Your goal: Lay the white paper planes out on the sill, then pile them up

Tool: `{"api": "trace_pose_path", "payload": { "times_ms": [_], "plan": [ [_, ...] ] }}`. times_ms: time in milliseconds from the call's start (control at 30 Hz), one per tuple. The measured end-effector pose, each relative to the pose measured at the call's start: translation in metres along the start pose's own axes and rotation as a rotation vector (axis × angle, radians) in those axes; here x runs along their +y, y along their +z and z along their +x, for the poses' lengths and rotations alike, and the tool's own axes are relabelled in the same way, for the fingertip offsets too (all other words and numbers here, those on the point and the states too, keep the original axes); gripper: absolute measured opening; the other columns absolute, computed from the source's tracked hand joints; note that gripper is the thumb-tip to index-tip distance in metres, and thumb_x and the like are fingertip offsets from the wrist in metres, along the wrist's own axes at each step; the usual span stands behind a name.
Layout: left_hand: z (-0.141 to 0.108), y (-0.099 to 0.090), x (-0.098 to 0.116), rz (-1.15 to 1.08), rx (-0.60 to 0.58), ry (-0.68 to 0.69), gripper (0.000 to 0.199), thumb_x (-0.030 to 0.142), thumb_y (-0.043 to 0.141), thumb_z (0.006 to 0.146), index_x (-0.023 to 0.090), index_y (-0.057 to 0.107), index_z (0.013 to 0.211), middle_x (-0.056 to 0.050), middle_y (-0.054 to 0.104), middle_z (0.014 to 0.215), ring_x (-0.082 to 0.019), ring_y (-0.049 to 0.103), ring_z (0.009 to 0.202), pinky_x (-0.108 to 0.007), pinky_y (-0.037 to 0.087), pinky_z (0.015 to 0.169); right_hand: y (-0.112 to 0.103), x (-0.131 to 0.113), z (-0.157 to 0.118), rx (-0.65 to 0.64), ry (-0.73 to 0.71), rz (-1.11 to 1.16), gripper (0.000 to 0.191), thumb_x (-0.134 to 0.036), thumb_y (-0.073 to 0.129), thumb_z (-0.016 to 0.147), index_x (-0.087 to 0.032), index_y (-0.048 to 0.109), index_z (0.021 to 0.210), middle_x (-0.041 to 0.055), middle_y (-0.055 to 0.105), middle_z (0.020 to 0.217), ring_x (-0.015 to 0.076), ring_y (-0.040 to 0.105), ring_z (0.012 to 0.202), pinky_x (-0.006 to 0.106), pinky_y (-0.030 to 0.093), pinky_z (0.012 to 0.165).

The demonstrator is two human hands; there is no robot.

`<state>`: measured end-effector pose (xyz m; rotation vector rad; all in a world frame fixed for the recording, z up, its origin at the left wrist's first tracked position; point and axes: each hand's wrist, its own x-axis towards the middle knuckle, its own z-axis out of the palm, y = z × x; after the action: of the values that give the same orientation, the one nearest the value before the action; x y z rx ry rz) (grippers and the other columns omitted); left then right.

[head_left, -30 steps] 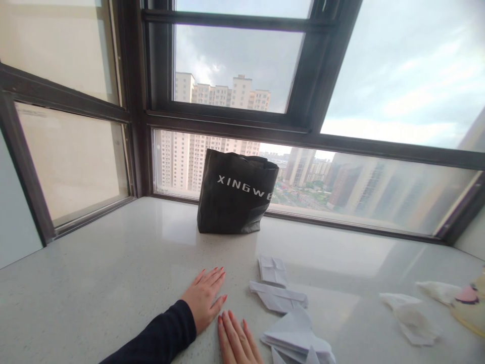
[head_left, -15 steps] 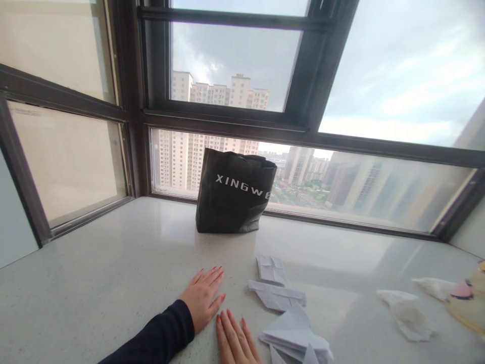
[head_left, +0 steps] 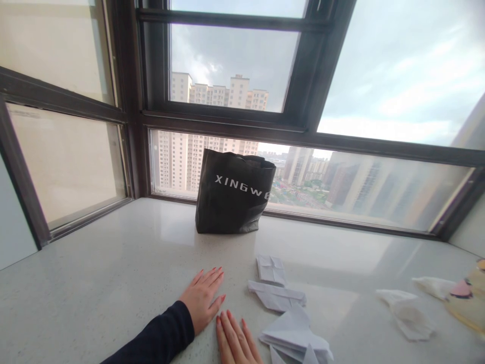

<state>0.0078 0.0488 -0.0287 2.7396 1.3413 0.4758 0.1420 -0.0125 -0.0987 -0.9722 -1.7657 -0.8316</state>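
My left hand (head_left: 203, 299) lies flat, palm down, on the pale speckled sill (head_left: 113, 283), its fingers stretched out and holding nothing. Just to its right and nearer to me, my right hand (head_left: 237, 341) rests flat as well; its wrist is cut off by the bottom edge. Beside the hands on the right is a row of folded white papers: a square one (head_left: 272, 270), a boat-like one (head_left: 278, 296) and a larger pointed one (head_left: 293, 331). More folded paper points (head_left: 310, 355) show at the bottom edge. Neither hand touches the papers.
A black bag (head_left: 233, 199) with white lettering stands upright near the window. Crumpled white tissues (head_left: 407, 316) lie on the right, next to a yellowish item with a pink patch (head_left: 468, 298), partly out of view. Dark window frames (head_left: 227, 125) border the sill.
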Motion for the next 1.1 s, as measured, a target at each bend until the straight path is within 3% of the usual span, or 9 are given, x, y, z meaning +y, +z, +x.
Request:
{"api": "trace_pose_path", "payload": {
  "times_ms": [100, 233, 467, 667, 867, 1100],
  "plan": [
    [0.000, 0.001, 0.000, -0.003, 0.011, 0.006, 0.048, 0.036, 0.033, 0.083, 0.016, 0.034, 0.126, -0.007, 0.032, 0.132, -0.022, 0.029, 0.120, -0.040, 0.020, 0.099, 0.005, -0.002, -0.002, 0.085, 0.047, -0.017, 0.043, -0.013, 0.017, 0.088, -0.021, 0.043, 0.121, 0.0025, 0.067, 0.088, 0.0140, 0.064, 0.077, 0.027, 0.039, 0.089],
    [0.000, 0.003, -0.001, -0.002, 0.022, 0.009, 0.048, 0.035, 0.034, 0.082, 0.016, 0.034, 0.126, -0.007, 0.033, 0.132, -0.022, 0.029, 0.119, -0.040, 0.020, 0.100, 0.008, 0.000, -0.007, 0.023, -0.002, -0.027, 0.039, -0.017, 0.020, 0.089, -0.021, 0.038, 0.124, 0.0039, 0.067, 0.090, 0.0144, 0.064, 0.075, 0.025, 0.041, 0.086],
    [0.000, 0.004, -0.002, 0.001, 0.027, 0.015, 0.048, 0.036, 0.033, 0.083, 0.016, 0.034, 0.126, -0.007, 0.033, 0.131, -0.022, 0.029, 0.119, -0.041, 0.020, 0.099, 0.006, -0.001, -0.006, 0.077, 0.043, -0.021, 0.043, -0.013, 0.017, 0.088, -0.022, 0.047, 0.118, 0.0030, 0.067, 0.090, 0.0143, 0.063, 0.078, 0.028, 0.039, 0.088],
    [-0.001, 0.001, 0.000, 0.002, 0.020, 0.014, 0.048, 0.036, 0.033, 0.083, 0.016, 0.034, 0.126, -0.007, 0.033, 0.131, -0.022, 0.029, 0.120, -0.041, 0.020, 0.099, -0.007, 0.005, 0.001, -0.108, -0.074, -0.035, 0.042, -0.014, 0.021, 0.087, -0.021, 0.060, 0.100, 0.0009, 0.064, 0.099, 0.0135, 0.058, 0.092, 0.025, 0.038, 0.090],
    [-0.001, -0.003, 0.002, 0.005, -0.017, 0.000, 0.048, 0.036, 0.031, 0.084, 0.014, 0.033, 0.126, -0.008, 0.031, 0.132, -0.022, 0.028, 0.120, -0.042, 0.021, 0.099, 0.013, -0.012, 0.000, 0.224, 0.189, 0.028, 0.046, -0.011, 0.017, 0.087, -0.022, 0.058, 0.104, 0.0016, 0.069, 0.083, 0.0136, 0.063, 0.081, 0.031, 0.029, 0.098],
    [0.000, -0.003, 0.002, 0.010, -0.024, -0.002, 0.048, 0.035, 0.032, 0.083, 0.014, 0.033, 0.126, -0.007, 0.031, 0.133, -0.022, 0.027, 0.120, -0.042, 0.021, 0.099, 0.010, -0.011, 0.004, 0.229, 0.197, 0.086, 0.048, -0.006, 0.016, 0.085, -0.022, 0.057, 0.106, -0.0001, 0.069, 0.084, 0.0112, 0.062, 0.083, 0.028, 0.029, 0.097]
  ]
}}
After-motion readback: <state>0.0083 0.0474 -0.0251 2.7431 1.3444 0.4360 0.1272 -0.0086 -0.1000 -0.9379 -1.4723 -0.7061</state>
